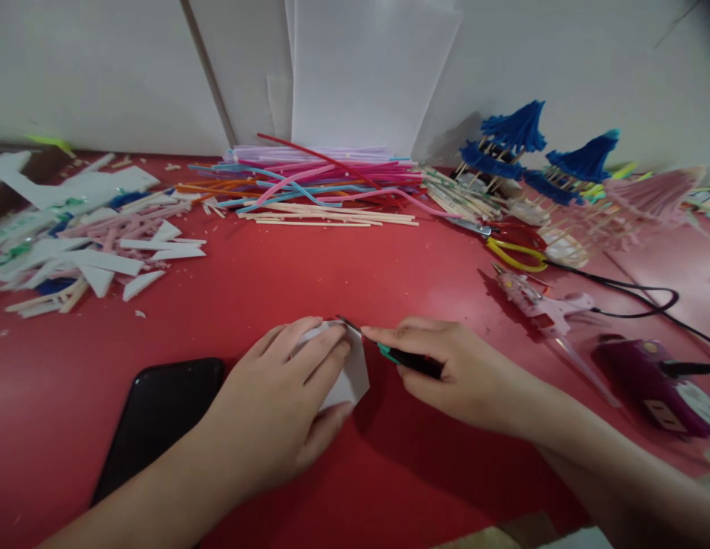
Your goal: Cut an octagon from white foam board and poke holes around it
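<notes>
My left hand (pixel 291 389) grips a small white foam board piece (pixel 358 367) with angled corners, its fingers over the top and the thumb along the near side. Part of the piece is hidden under those fingers. In my right hand (pixel 457 374) is a box cutter (pixel 416 361) with a black and green handle, my index finger stretched along it. Its thin dark blade touches or lies right beside the far edge of the piece, close to my left fingertips. A black phone (pixel 154 419) lies left of my left hand.
White and pink scraps (pixel 103 263) are heaped at left. Colored pipe cleaners (pixel 332 179) and wooden sticks (pixel 337 215) lie at the back. To the right are scissors (pixel 518 255), a glue gun (pixel 543 309), a purple power strip (pixel 657 385), black cord, and blue-roofed models (pixel 515 130).
</notes>
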Demonstrator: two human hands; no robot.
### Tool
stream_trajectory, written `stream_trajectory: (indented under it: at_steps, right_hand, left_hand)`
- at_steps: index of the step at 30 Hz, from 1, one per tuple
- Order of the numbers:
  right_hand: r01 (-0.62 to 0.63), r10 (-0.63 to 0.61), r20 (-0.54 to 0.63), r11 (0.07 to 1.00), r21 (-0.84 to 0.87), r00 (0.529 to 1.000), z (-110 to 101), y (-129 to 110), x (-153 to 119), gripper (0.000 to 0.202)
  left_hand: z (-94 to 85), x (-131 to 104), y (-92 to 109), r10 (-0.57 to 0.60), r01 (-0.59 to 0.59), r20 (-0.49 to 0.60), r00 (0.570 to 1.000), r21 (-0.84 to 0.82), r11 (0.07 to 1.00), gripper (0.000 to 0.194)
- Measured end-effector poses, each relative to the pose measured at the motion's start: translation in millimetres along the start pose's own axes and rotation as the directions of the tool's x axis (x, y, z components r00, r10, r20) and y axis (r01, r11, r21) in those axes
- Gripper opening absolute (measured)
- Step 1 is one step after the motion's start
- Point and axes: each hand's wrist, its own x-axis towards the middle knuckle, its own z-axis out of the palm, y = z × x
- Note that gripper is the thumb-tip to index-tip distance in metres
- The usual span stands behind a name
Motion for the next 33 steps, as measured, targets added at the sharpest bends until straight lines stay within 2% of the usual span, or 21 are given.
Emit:
stream_trajectory:
  at_steps: [4, 21, 28, 33]
  right_hand:
    - [-0.001, 0.001, 0.000, 1.000, 0.004, 1.000, -0.4, 0.3, 0.0, 0.063]
    - [0.008, -0.008, 0.013, 1.000, -0.024, 1.000, 1.3, 0.1, -0.3, 0.063]
    - [-0.006, 0.007, 0.033, 1.000, -0.028, 0.999, -0.9, -0.9, -1.1, 0.062]
    - [-0.014, 0.015, 0.035, 0.999, -0.033, 0.999, -0.7, -5.6, -0.2, 0.060]
  left_hand:
    - [-0.2, -0.3, -0.4, 0.006, -0.006, 0.009, 1.000, -0.010, 1.000, 0.055]
    - [0.8, -0.9, 0.0, -0.014, 0.015, 0.016, 1.000, -0.035, 0.999, 0.049]
    - [-2.3, -1.2, 1.1, -0.016, 0.017, 0.036, 0.999, -0.031, 0.999, 0.050]
    - [-4.8, 1.7, 2.6, -0.019, 0.020, 0.029, 0.999, -0.022, 1.000, 0.045]
